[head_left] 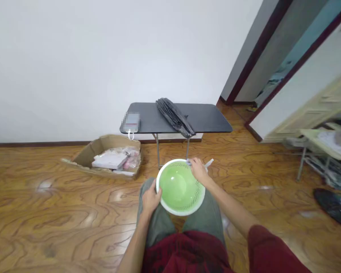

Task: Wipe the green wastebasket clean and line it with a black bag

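A round green colander [177,185] with a white rim and small holes in its side rests over my lap, tilted so its inside faces me. My left hand [151,198] grips the rim on the left, thumb over the edge. On the upper right of the rim, my right hand [198,170] is closed over a pale cloth or wipe [209,163]. One end of that cloth sticks out beyond the hand, and a bluish bit shows by the fingertips. The hand hides the rest of it.
Ahead stands a black folding table [204,113] with a folded black plastic bag [174,115] and a blurred-out item [131,122] on it. An open cardboard box [102,142] with packages sits on the floor at left. A small table [324,142] is at right.
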A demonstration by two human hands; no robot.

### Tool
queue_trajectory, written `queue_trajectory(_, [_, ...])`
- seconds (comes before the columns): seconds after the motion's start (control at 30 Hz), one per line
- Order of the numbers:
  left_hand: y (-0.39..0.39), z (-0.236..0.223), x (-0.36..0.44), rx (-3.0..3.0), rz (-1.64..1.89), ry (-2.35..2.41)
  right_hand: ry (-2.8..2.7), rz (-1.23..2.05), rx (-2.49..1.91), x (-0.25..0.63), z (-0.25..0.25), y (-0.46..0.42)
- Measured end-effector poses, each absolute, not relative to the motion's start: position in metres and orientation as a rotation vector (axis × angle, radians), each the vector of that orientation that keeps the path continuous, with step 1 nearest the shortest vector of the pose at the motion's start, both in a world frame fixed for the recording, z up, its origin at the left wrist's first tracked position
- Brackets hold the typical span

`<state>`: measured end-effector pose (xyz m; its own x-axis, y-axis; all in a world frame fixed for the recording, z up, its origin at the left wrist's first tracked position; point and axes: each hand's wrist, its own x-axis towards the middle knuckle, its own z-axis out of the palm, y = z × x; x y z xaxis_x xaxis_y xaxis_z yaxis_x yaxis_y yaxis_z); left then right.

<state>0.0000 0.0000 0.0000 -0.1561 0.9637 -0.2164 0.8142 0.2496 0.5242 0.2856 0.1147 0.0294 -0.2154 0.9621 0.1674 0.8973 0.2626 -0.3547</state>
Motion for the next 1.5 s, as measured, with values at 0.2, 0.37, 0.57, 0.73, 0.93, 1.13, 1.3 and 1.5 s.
queue_trajectory(0.2, [-0.002,-0.005,0.000,1.634,0.448,2.019,-1.939,0.253,-1.751,0.329,-0.004,0.049])
queue_trajectory(0.37, [-0.003,-0.004,0.001,1.641,0.493,2.005,-1.811,0.253,-1.789,0.331,-0.009,0.025])
queue_trajectory(0.57, [-0.003,-0.004,0.001,1.624,0.511,1.998,-1.800,0.210,-1.731,0.304,0.004,0.072])
queue_trajectory(0.73, [-0.002,0.000,0.001,1.608,0.550,1.989,-1.821,0.291,-1.759,0.255,0.018,0.117])
queue_trajectory(0.93, [-0.003,0.003,0.000,1.602,0.530,1.987,-2.130,0.393,-1.586,0.176,0.037,0.126])
queue_trajectory(1.13, [-0.003,-0.007,-0.001,1.573,0.595,1.985,-2.586,0.241,-1.292,0.127,0.038,0.087])
queue_trajectory(1.3, [-0.003,-0.005,-0.001,1.573,0.573,1.981,-2.671,0.265,-1.199,0.141,0.051,0.096])
queue_trajectory(1.5, [-0.002,0.000,0.000,1.568,0.574,1.992,-2.496,0.356,-1.477,0.182,0.053,0.143])
